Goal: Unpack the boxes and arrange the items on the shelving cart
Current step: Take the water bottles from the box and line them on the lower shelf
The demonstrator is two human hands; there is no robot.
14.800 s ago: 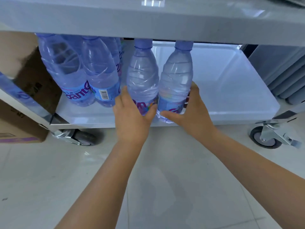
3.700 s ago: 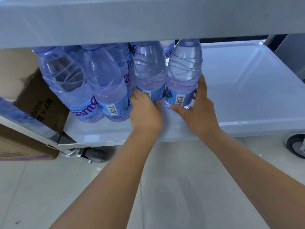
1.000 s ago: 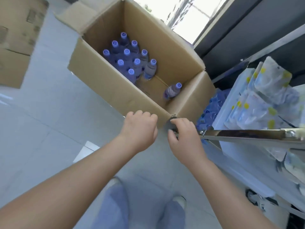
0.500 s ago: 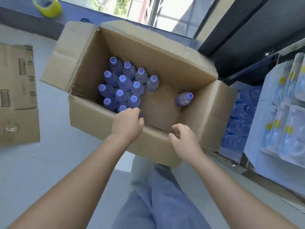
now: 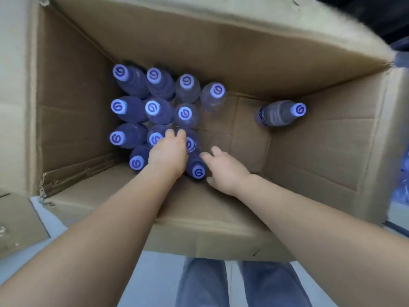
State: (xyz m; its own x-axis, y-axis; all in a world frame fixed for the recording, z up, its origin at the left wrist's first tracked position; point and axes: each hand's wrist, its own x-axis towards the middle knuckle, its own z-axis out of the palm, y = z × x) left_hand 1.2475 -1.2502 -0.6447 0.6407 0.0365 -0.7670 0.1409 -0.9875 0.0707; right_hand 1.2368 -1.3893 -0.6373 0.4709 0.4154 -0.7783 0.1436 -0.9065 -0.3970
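While I lean over the open cardboard box, both my arms go down into it and my hands sit among the water bottles standing in its left half. My left hand is over the near end of the cluster, fingers stretched forward and close together across the caps; it covers at least one bottle, and I cannot tell whether the fingertips merely touch the tops or curl round a neck, since the back of the hand hides that. My right hand is spread fairly wide, fingers apart, its thumb side just beside the nearest bottle, the one with its cap pointing at me; whether skin meets plastic there is blurred. I count about a dozen blue caps with a swirl mark in the group, though my left hand blocks the middle of the near rows. One lone bottle stands apart by the right wall, leaning towards it. The bare box floor shows between it and the group. At the right edge, blue shapes are cut off and smeared, so I cannot say what they are. Below the box, my trouser legs show, cropped by the bottom edge. At far left, another piece of cardboard lies partly out of view.
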